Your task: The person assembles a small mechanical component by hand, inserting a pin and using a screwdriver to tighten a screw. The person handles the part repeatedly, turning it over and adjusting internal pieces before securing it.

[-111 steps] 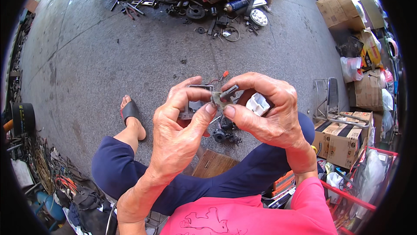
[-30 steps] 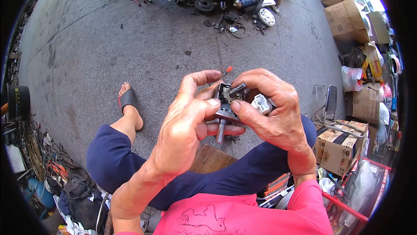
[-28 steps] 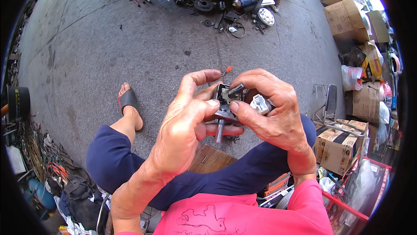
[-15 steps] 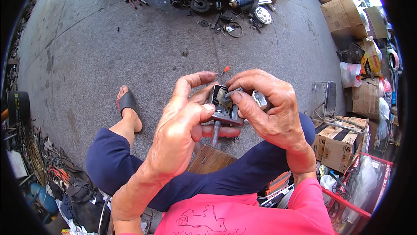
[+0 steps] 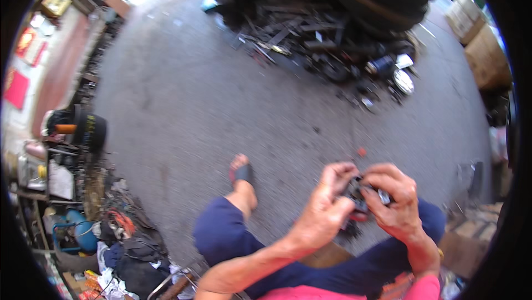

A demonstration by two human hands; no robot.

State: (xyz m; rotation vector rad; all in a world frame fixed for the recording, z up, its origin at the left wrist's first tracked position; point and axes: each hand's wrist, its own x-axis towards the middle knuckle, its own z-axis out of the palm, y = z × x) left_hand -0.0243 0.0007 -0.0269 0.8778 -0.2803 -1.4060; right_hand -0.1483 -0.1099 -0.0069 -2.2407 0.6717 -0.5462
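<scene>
Both hands closed on one small dark metal part, held above the lap.

Left hand (image 5: 327, 211) and right hand (image 5: 394, 203) pinch the metal part (image 5: 357, 196) between fingertips. Beyond: sandalled foot (image 5: 242, 175) on grey pavement (image 5: 221, 100); farther, scrap metal pile (image 5: 327, 45); cardboard boxes (image 5: 479, 45) far right.
</scene>
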